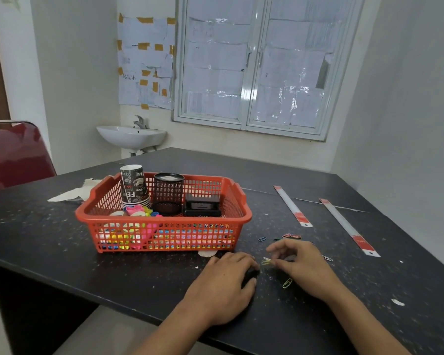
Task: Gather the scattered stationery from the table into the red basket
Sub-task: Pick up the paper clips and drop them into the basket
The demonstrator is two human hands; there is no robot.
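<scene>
Red basket (164, 237) sits on the table (62, 252), left of both hands. Left hand (224, 285) lies palm down with fingers curled; whether it holds anything, cannot tell. Right hand (301, 267), just beside it, pinches a yellow paper clip (266, 261) between thumb and forefinger, other fingers arched. Loose paper clips (291, 236) lie beyond.

We're on a matt black table (62, 252), rough with pale flecks and chips. The red basket (164, 222) is glossy plastic lattice, holding printed paper cups (134, 184) and a black wire-mesh pen holder (168, 193). Beside it, coloured coated-wire paper clips (291, 236) and shiny plastic-sleeved rulers (291, 206).
</scene>
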